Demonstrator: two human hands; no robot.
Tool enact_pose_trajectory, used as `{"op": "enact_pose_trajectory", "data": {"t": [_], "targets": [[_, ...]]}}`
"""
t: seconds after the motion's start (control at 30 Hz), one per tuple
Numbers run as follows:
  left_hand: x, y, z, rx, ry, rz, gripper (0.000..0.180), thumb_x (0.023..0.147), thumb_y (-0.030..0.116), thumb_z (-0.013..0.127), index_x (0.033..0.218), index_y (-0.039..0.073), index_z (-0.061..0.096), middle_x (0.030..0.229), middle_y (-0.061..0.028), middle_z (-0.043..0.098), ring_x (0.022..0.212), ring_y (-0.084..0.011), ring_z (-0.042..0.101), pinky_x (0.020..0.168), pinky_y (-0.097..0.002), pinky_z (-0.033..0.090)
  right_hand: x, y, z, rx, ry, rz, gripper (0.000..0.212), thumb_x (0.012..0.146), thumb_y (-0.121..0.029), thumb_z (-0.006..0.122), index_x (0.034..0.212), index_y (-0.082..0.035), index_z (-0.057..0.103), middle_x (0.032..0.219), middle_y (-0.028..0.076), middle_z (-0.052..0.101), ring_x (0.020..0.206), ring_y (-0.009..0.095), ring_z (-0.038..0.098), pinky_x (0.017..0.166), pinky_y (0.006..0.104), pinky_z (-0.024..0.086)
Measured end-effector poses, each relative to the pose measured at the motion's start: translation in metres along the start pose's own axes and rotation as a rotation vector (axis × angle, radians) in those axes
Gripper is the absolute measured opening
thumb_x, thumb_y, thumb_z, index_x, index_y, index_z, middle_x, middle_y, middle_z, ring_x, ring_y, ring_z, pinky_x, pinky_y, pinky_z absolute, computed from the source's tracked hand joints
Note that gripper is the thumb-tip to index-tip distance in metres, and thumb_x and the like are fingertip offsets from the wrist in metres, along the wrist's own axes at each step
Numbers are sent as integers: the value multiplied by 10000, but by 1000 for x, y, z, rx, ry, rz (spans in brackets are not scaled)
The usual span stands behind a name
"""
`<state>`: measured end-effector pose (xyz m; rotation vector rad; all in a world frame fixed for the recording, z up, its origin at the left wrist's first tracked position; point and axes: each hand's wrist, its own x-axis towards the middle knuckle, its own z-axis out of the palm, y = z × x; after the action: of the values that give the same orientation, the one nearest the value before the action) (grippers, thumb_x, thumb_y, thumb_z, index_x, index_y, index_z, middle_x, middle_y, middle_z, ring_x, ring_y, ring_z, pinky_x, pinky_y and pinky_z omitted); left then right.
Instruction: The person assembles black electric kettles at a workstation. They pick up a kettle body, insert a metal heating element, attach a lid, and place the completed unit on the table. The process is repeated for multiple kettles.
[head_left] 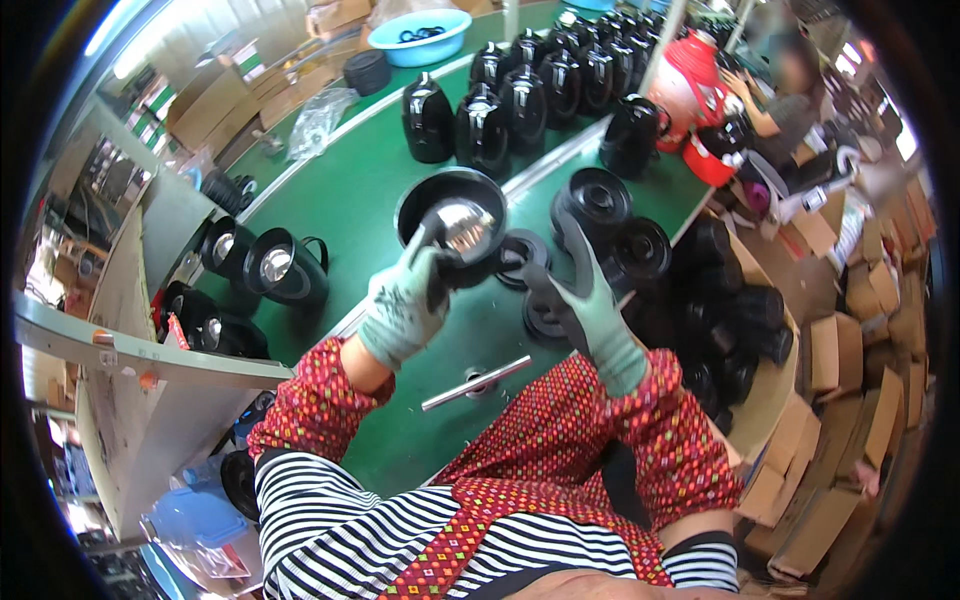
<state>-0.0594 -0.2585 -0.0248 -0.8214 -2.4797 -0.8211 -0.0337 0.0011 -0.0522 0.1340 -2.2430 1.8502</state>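
My left hand, in a pale green glove with dark fingertips, grips a round black housing by its near rim. The housing's open mouth faces up toward me and its inside is shiny, like polished metal. Fingers and thumb apart, my gloved right hand holds nothing. It hovers beside the black rings, which lie on the green table. Beyond that hand sit round black lids. A silver T-shaped metal bar tool rests on the table between my forearms.
Many glossy black jug-like bodies stand in rows at the back. Black housings lie at the left. A carton of black parts stands right. A blue basin is far back; another person works beside red jugs.
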Motion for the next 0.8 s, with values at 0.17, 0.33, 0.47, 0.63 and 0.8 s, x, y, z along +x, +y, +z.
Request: {"op": "enact_pose_trajectory", "data": {"t": [0.17,0.33,0.47,0.63,0.8], "targets": [[-35,65,-8,-63,-212,205,357,825,91,819,1159,101,694,1477,-224,604,823,-366,762,701,-410,617,-21,-36,-14,245,-241,419,945,850,-486,884,1542,0,462,1291,143,686,1027,159,697,804,285,586],[-72,63,-4,-651,40,-1,644,909,-21,731,1503,10,482,1598,-296,449,988,-277,752,817,-330,606,-94,-22,-62,539,-198,397,624,1018,-366,731,1479,14,550,1374,132,662,1247,206,648,1106,371,505],[-98,29,25,-1109,-221,-793,705,970,8,669,1605,-3,363,1554,-217,500,1050,-193,704,898,-327,585,-165,23,-117,748,-209,442,709,950,-346,795,1499,13,526,1387,122,658,1248,228,652,1094,394,509],[-138,38,60,-1817,-693,-663,999,865,267,885,1651,9,324,1620,-163,472,1466,-263,487,1201,-421,416,-168,19,-115,778,-445,564,885,773,-390,947,1450,31,565,1345,122,697,1180,216,682,1034,376,536],[-153,42,83,-1685,-626,-620,617,1077,180,562,1635,23,352,1611,-149,487,1396,-234,564,1175,-381,483,-108,-15,-66,684,-678,582,812,886,-275,859,1538,42,493,1462,111,625,1344,219,578,1159,397,442]]}}
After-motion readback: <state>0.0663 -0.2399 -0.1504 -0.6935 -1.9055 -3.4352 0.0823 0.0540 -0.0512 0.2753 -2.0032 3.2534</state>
